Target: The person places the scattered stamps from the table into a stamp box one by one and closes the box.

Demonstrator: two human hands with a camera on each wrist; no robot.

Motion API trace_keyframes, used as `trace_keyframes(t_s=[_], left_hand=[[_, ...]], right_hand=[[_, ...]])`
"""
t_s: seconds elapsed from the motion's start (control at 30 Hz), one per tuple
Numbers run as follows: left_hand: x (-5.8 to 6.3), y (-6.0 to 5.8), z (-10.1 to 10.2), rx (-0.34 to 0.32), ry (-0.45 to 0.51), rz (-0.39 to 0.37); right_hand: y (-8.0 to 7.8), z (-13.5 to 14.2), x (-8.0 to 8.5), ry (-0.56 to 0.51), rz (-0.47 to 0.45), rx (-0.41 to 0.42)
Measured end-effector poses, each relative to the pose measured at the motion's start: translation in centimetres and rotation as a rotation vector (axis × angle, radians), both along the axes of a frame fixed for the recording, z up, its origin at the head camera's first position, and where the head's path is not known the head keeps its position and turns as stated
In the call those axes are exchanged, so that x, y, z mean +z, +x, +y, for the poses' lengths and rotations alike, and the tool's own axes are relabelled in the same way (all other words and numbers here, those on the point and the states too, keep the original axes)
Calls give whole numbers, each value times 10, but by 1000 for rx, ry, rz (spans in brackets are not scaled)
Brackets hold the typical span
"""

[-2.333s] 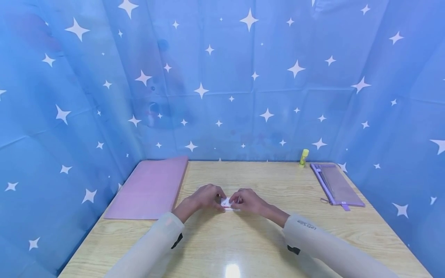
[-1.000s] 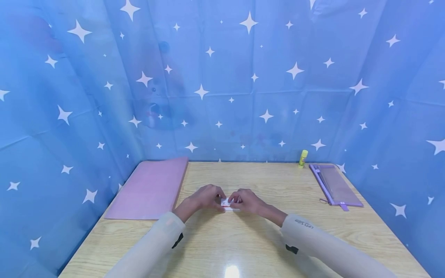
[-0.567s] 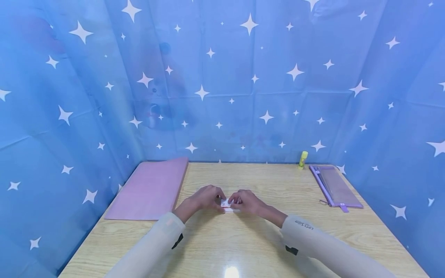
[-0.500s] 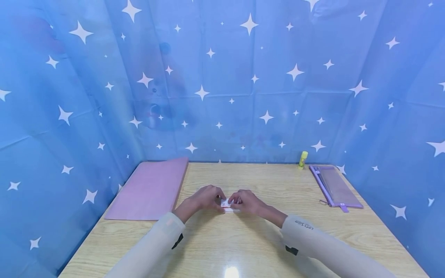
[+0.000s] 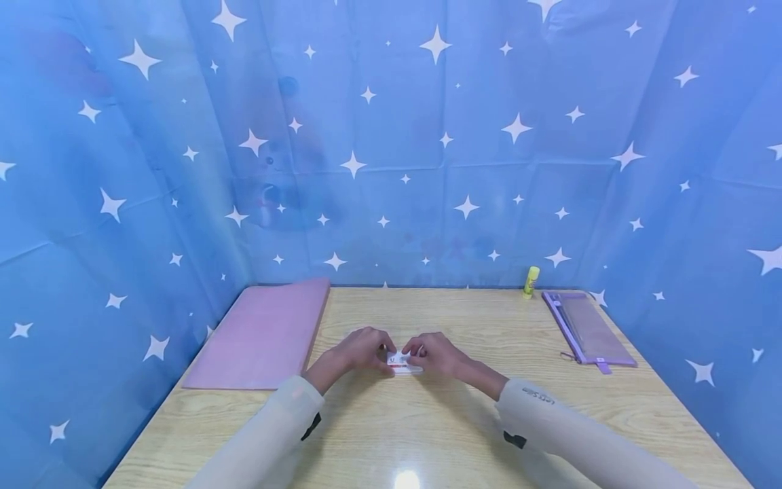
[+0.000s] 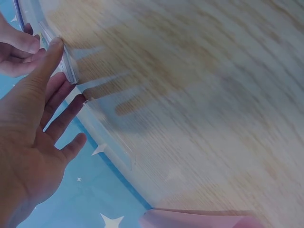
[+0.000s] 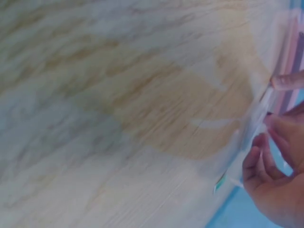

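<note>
A small flat white packet with a red stripe and dark lettering lies low over the wooden table in the head view. My left hand holds its left end between thumb and index finger. At its right end, my right hand pinches it with curled fingers that hide part of its face. In the left wrist view the packet shows edge-on at the left thumb's tip, with the left hand's other fingers spread. The right wrist view is blurred; the right hand has its fingers bent at the packet.
A large pink folder lies to the left on the table. At the back right stands a yellow glue stick, beside a purple zip pouch with a mesh-like face. A blue star-printed curtain encloses the back and sides.
Both hands stay in nearly the same place on the packet. The packet tilts slightly between frames, its red stripe and lower white part showing more or less. The head view shifts slightly.
</note>
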State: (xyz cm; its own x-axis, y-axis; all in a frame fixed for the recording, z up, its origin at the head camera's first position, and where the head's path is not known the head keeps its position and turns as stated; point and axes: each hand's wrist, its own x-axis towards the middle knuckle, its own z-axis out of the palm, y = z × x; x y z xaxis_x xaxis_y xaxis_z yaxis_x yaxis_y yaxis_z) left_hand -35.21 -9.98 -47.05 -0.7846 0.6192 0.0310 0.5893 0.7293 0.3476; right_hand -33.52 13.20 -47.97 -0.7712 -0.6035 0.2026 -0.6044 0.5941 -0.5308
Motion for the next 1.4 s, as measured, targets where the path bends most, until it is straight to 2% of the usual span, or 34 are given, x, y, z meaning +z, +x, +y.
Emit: trace_keyframes(t_s=[0.23, 0.6, 0.97, 1.2, 1.4], left_hand=[[2, 2, 0, 8, 0, -11], [3, 2, -1, 10, -9, -1], [1, 1, -1, -1, -9, 9], [2, 1, -1, -2, -7, 12], [3, 3, 1, -7, -7, 20]], right_hand=[[-3, 9, 5, -2, 27, -10], [-10, 33, 5, -29, 59, -28], [-16, 51, 1, -40, 6, -96], [-22, 60, -6, -64, 53, -102], [-24, 60, -10, -51, 9, -129]])
